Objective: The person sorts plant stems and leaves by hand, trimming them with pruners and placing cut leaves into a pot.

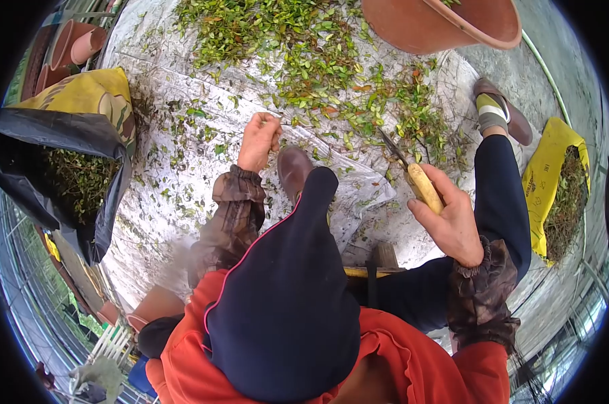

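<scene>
My left hand (259,140) is closed in a pinch above the white ground sheet, left of my brown shoe (294,172). Whatever sits between those fingertips is too small to make out. In my right hand (451,219) are yellow-handled garden snips (426,187), their narrow dark blades pointing up and left toward the leaves. Green, yellow and brown leaf cuttings (304,57) lie strewn over the white sheet (203,145), thickest beyond my hands.
A terracotta-coloured tub (412,27) stands at the top right. On the left, a black-lined yellow bag (116,182) holds leaves; another yellow bag (541,178) with plant debris lies at right. Pots (72,44) sit at upper left. A pale hose (546,74) runs along the right.
</scene>
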Tool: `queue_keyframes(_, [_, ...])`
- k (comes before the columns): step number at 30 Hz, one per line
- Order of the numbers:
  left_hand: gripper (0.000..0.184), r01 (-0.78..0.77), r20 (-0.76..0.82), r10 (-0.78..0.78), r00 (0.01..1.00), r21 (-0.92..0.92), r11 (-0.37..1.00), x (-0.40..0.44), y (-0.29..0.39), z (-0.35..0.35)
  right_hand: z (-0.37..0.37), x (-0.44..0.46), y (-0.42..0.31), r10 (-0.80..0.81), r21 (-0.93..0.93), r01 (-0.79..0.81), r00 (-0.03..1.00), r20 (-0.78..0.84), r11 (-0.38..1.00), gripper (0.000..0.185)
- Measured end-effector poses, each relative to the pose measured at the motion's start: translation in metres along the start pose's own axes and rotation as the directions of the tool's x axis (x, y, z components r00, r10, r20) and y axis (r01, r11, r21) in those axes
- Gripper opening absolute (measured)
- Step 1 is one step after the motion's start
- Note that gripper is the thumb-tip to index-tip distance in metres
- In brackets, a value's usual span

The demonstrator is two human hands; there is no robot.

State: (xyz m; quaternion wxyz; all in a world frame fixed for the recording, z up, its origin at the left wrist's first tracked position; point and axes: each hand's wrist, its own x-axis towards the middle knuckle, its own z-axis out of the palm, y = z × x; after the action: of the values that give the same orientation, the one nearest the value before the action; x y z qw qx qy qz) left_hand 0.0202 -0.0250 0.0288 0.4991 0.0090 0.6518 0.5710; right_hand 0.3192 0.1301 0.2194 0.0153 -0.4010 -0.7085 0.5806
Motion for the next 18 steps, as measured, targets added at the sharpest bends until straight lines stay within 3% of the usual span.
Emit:
queue_keyframes(5, [0.026,-0.124,-0.234,0.108,0.966,-0.058,0.991,0.037,0.025,-0.010,0.001,0.000,-0.001,0.000,0.021,0.000,1.000,0.009,1.000,0.045])
queue_keyframes(8, [0.020,-0.152,-0.337,0.200,0.920,0.164,0.975,0.057,0.040,-0.005,0.001,0.000,0.001,-0.012,0.026,0.012,1.000,0.000,1.000,0.045])
queue_keyframes(9, [0.030,-0.116,-0.358,0.214,0.909,0.275,0.954,0.066,0.039,-0.009,0.000,0.000,0.000,0.023,0.033,-0.023,1.000,0.017,0.999,0.046])
queue_keyframes(10, [0.033,-0.152,-0.329,0.365,0.871,0.526,0.837,0.074,0.036,-0.012,-0.001,0.000,-0.002,0.058,0.040,-0.059,0.998,0.036,0.997,0.047])
queue_keyframes(12, [0.039,-0.149,-0.157,0.607,0.779,0.894,0.423,0.082,0.031,-0.012,0.000,0.001,-0.002,0.067,0.045,-0.069,0.997,0.042,0.997,0.047])
queue_keyframes(13, [0.043,-0.041,-0.212,0.532,0.820,0.904,0.425,0.082,0.032,-0.011,0.001,0.001,0.000,0.044,0.043,-0.045,0.999,0.029,0.998,0.046])
queue_keyframes(16, [0.038,-0.077,-0.213,0.542,0.813,0.883,0.462,0.087,0.019,-0.027,0.002,0.000,0.001,0.027,0.039,-0.028,1.000,0.009,0.999,0.045])
queue_keyframes(18, [0.028,-0.167,-0.243,0.519,0.819,0.765,0.622,0.090,0.011,-0.036,0.001,0.000,0.001,0.029,0.027,-0.030,1.000,0.003,0.999,0.045])
